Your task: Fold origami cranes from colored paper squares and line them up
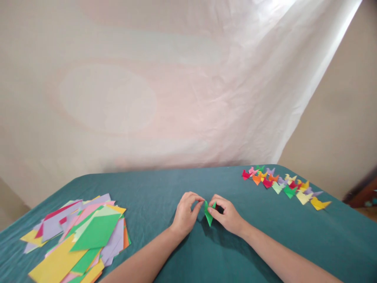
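In the head view, a small folded green paper piece (209,215) was held between the two hands just above the teal tablecloth (165,182), near the middle of the table and close to the person's edge of it. The left hand (185,215) was curled, its fingertips pinching the upper left edge of the piece, with the thumb drawn in toward the fingers. The right hand (229,216) gripped the upper right corner between thumb and forefinger, the other fingers bent behind. The piece hung point-down between them, its narrow tip aimed toward the cloth, and whether that tip touched the cloth could not be told. Both forearms ran in from the lower edge of the picture and met at the paper. Well apart to the left lay a loose pile of coloured paper sheets (88,232) in yellow, green, lilac, pink, orange and red, overlapping one another, with a green sheet on top. Well apart to the right, near the far corner, a row of small folded paper figures (284,184) in mixed colours lay on the cloth. A white sheet (176,86) hung behind the table, with a beige wall (338,118) beside it.
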A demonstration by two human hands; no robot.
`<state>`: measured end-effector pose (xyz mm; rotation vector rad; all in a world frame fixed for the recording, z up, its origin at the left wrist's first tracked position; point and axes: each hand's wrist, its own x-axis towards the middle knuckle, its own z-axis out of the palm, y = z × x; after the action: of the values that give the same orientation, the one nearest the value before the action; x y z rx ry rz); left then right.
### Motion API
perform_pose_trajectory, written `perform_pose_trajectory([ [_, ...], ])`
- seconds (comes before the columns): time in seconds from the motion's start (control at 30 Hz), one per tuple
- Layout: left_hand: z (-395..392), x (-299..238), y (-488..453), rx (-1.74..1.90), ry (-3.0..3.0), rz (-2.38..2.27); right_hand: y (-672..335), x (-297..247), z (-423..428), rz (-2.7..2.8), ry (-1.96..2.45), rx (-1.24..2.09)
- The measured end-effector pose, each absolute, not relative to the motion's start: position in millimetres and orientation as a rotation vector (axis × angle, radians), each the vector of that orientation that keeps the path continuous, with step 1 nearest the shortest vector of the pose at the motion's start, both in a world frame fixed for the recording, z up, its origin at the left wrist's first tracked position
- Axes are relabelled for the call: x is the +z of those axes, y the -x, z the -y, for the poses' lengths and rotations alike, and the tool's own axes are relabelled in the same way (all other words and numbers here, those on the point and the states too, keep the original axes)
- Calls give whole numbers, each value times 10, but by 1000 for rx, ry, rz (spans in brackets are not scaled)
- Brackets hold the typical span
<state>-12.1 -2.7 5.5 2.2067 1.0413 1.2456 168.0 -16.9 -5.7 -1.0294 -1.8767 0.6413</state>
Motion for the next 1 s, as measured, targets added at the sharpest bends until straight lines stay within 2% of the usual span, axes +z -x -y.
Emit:
perform_pose_trajectory([
  [0.37,-18,55,105,1168,-2211,-1015,-1663,-38,146,1784,1083,513],
  [1.0,-56,-18,133,1052,-2261,-1076,-1695,-25,149,1744,1054,501],
])
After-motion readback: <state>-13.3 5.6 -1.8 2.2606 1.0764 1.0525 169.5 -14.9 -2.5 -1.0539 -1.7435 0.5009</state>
